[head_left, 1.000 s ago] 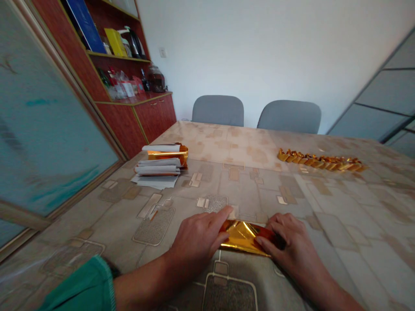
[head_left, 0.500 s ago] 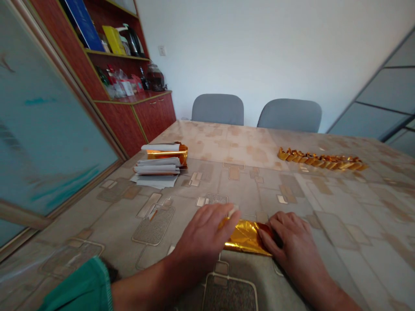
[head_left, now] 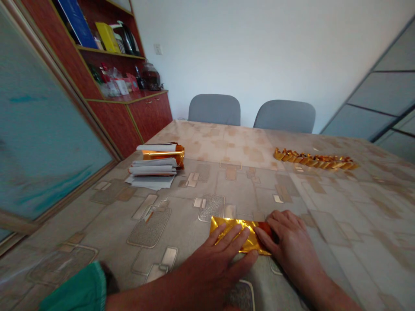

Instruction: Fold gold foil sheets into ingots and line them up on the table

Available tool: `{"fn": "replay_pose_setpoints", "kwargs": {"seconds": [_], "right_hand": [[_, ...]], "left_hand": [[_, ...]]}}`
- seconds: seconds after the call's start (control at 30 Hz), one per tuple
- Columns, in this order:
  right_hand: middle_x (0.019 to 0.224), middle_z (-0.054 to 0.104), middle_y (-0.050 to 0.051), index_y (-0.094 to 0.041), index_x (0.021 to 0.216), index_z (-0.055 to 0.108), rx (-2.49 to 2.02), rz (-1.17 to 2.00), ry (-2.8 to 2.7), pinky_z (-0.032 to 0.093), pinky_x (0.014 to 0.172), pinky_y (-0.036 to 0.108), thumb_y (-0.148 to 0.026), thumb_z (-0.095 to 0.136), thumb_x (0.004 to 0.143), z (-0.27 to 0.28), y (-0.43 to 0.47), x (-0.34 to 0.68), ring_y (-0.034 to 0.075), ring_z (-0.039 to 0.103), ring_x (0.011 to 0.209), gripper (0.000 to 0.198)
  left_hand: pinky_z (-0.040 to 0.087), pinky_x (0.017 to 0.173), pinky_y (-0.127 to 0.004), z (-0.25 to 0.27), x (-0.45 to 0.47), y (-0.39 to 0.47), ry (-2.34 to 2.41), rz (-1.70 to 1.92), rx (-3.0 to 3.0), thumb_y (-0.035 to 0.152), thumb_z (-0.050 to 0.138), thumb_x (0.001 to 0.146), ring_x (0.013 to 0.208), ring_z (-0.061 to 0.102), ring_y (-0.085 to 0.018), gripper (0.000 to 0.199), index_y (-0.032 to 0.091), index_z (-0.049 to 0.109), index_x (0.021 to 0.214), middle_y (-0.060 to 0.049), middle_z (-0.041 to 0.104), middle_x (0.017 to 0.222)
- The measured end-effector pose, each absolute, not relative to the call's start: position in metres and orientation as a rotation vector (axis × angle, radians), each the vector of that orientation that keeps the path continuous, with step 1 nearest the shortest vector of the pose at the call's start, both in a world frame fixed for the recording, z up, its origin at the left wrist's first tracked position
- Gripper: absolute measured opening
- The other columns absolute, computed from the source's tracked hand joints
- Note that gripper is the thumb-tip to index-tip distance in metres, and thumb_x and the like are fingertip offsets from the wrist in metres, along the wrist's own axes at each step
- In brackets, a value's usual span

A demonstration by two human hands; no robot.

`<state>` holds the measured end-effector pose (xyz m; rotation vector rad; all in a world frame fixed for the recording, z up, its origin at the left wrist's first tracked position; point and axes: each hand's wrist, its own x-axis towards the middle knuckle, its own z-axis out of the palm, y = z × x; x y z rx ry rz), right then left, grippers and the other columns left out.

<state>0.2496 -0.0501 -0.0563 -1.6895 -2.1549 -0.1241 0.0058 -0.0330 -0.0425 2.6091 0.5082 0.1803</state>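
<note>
A folded strip of gold foil paper (head_left: 254, 242) lies on the patterned tablecloth in front of me. My left hand (head_left: 222, 257) rests flat on its left part, fingers spread and palm down. At the right end of the strip, my right hand (head_left: 293, 242) has its fingers curled over the paper, with the thumb pressed along it. That end looks darker, orange-red, and is partly hidden by the hand.
At the left of the table (head_left: 194, 207) lies a stack of folded white-and-gold paper sheets (head_left: 154, 168). A row of folded gold foil pieces (head_left: 314, 160) sits at the far right. Two grey chairs (head_left: 214, 109) stand behind the table, and a red-brown cabinet (head_left: 151, 114) at the back left.
My left hand has come down from above the strip's left end and now lies spread on it, nearer to me. The right hand stays in place. The view has shifted slightly right.
</note>
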Motion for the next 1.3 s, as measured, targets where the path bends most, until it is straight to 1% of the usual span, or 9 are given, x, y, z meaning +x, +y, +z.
{"fn": "replay_pose_setpoints", "kwargs": {"seconds": [0.1, 0.3, 0.4, 0.5, 0.57, 0.7, 0.87, 1.0, 1.3], "right_hand": [[0.073, 0.06, 0.004, -0.023, 0.071, 0.06, -1.694, -0.136, -2.188, 0.039, 0.074, 0.041, -0.04, 0.053, 0.1, -0.057, -0.049, 0.25, 0.026, 0.053, 0.075, 0.034], [0.072, 0.063, 0.006, -0.022, 0.071, 0.061, -1.725, -0.284, -2.159, 0.043, 0.069, 0.042, -0.044, 0.048, 0.101, -0.051, -0.049, 0.254, 0.028, 0.058, 0.073, 0.038], [0.093, 0.073, 0.011, -0.015, 0.1, 0.066, -1.604, -0.434, -2.121, 0.047, 0.075, 0.045, -0.036, 0.04, 0.103, -0.043, -0.064, 0.249, 0.029, 0.064, 0.085, 0.033], [0.122, 0.072, 0.012, -0.014, 0.131, 0.057, -1.302, -0.496, -2.324, 0.048, 0.095, 0.044, -0.03, 0.044, 0.101, -0.046, -0.089, 0.235, 0.027, 0.065, 0.109, 0.037], [0.13, 0.069, 0.008, -0.017, 0.142, 0.051, -1.216, -0.476, -2.409, 0.05, 0.095, 0.037, -0.03, 0.046, 0.098, -0.055, -0.105, 0.228, 0.024, 0.065, 0.116, 0.046], [0.14, 0.063, 0.011, -0.014, 0.155, 0.033, -1.321, -0.46, -2.425, 0.054, 0.093, 0.036, -0.032, 0.05, 0.095, -0.074, -0.122, 0.23, 0.026, 0.063, 0.122, 0.065], [0.142, 0.06, 0.014, -0.01, 0.157, 0.028, -1.322, -0.581, -2.499, 0.057, 0.088, 0.04, -0.04, 0.05, 0.096, -0.073, -0.123, 0.244, 0.027, 0.064, 0.121, 0.071], [0.139, 0.062, 0.013, -0.012, 0.153, 0.036, -1.335, -0.649, -2.492, 0.058, 0.087, 0.041, -0.042, 0.049, 0.096, -0.068, -0.122, 0.245, 0.026, 0.067, 0.118, 0.066], [0.132, 0.068, 0.009, -0.021, 0.142, 0.054, -1.363, -0.64, -2.447, 0.056, 0.086, 0.045, -0.04, 0.052, 0.095, -0.064, -0.129, 0.255, 0.028, 0.071, 0.11, 0.05]], "left_hand": [[0.014, 0.124, -0.055, -0.035, 0.004, -0.034, 0.529, 0.168, 2.591, 0.068, 0.047, 0.092, 0.153, 0.01, -0.033, 0.083, 0.025, 0.022, 0.158, -0.014, 0.016, 0.166], [0.015, 0.124, -0.052, -0.04, 0.001, -0.038, 0.552, 0.19, 2.571, 0.069, 0.043, 0.093, 0.153, 0.007, -0.032, 0.087, 0.019, 0.019, 0.159, -0.015, 0.014, 0.166], [0.015, 0.124, -0.053, -0.045, 0.002, -0.038, 0.553, 0.215, 2.585, 0.069, 0.045, 0.092, 0.153, 0.007, -0.033, 0.088, 0.018, 0.02, 0.159, -0.017, 0.015, 0.165], [0.015, 0.124, -0.052, -0.047, 0.003, -0.038, 0.537, 0.247, 2.602, 0.067, 0.048, 0.093, 0.153, 0.011, -0.033, 0.088, 0.016, 0.019, 0.159, -0.018, 0.017, 0.165], [0.015, 0.124, -0.05, -0.045, 0.003, -0.038, 0.536, 0.256, 2.615, 0.064, 0.049, 0.094, 0.153, 0.014, -0.032, 0.087, 0.016, 0.018, 0.159, -0.018, 0.018, 0.164], [0.015, 0.124, -0.05, -0.041, 0.001, -0.037, 0.516, 0.235, 2.625, 0.067, 0.048, 0.092, 0.153, 0.013, -0.032, 0.089, 0.016, 0.019, 0.159, -0.017, 0.016, 0.165], [0.018, 0.122, -0.053, -0.04, -0.002, -0.029, 0.466, 0.185, 2.618, 0.066, 0.06, 0.086, 0.153, 0.012, -0.034, 0.097, 0.02, 0.017, 0.159, -0.018, 0.016, 0.165], [0.019, 0.121, -0.056, -0.037, -0.013, -0.022, 0.49, 0.148, 2.631, 0.068, 0.061, 0.085, 0.152, 0.012, -0.035, 0.093, 0.024, 0.023, 0.158, -0.018, 0.013, 0.165], [0.015, 0.12, -0.06, -0.02, -0.046, -0.013, 0.591, -0.028, 2.715, 0.059, 0.066, 0.085, 0.15, 0.024, -0.034, 0.082, 0.029, 0.034, 0.154, -0.016, 0.025, 0.162]]}}
